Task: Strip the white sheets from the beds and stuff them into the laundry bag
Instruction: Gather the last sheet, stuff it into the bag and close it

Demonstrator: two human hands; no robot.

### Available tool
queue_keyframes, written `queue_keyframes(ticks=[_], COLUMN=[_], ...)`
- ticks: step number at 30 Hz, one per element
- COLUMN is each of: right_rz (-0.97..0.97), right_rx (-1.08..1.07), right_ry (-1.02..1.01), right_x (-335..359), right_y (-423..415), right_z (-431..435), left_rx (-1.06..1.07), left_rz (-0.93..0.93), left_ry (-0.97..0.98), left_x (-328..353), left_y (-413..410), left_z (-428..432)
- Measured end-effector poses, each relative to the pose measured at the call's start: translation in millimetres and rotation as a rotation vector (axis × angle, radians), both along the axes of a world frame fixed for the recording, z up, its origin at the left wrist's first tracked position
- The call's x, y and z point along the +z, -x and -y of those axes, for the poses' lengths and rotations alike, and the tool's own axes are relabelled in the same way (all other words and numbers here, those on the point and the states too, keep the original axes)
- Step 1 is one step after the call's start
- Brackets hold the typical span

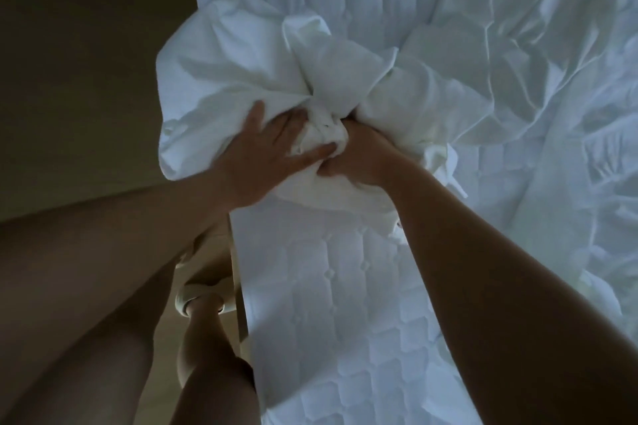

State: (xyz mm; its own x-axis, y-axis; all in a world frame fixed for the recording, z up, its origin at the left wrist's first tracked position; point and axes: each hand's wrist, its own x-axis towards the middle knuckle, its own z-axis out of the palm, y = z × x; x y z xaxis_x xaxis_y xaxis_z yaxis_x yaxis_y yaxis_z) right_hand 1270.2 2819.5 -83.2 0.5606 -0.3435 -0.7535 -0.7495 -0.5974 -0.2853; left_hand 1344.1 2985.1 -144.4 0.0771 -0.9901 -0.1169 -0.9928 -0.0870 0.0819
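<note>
Quilted white mattress (331,304) of the bed fills the frame from 12 o'clock down to 6 o'clock, bare along its left edge. Crumpled white bedding (552,86) lies loose over it from 1 to 4 o'clock. Brown carpeted floor (86,62) runs along the 9 o'clock side. At centre, a bunched white sheet (221,79) is gathered into a bulky bundle, lifted over the mattress edge, with a twisted knot of cloth at its lower middle. The left hand (266,155) presses spread against the bundle at 8 o'clock of the knot, thumb lying across it. The right hand (359,155) is fisted tight around the knot from 4 o'clock. A pale sandal (196,300) shows at 7 o'clock.
</note>
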Motion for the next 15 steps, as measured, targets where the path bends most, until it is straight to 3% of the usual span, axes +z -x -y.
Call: queue_keyframes(ticks=[4,7,9,12,15], right_rz=[-0.089,-0.254,-0.315,-0.206,0.117], right_rx=[-0.185,-0.321,-0.414,-0.538,-0.336], right_ry=[-0.217,-0.365,-0.414,-0.180,0.275], right_x=[-3.2,-10.9,-14.9,-2.4,36.0], right_y=[9.8,35.7,58.8,90.5,107.0], right_z=[-2.4,-32.1,-61.2,-104.6,-137.6], left_rx=[-0.217,-0.372,-0.406,-0.367,-0.176], left_rz=[-0.139,-0.226,-0.341,-0.489,-0.738], left_ry=[-0.127,-0.467,-0.568,-0.699,-0.918], left_x=[16.2,35.6,37.8,30.9,41.1], left_y=[-24.5,-22.6,0.6,26.6,32.5], left_z=[7.0,3.6,-5.2,-13.4,-6.0])
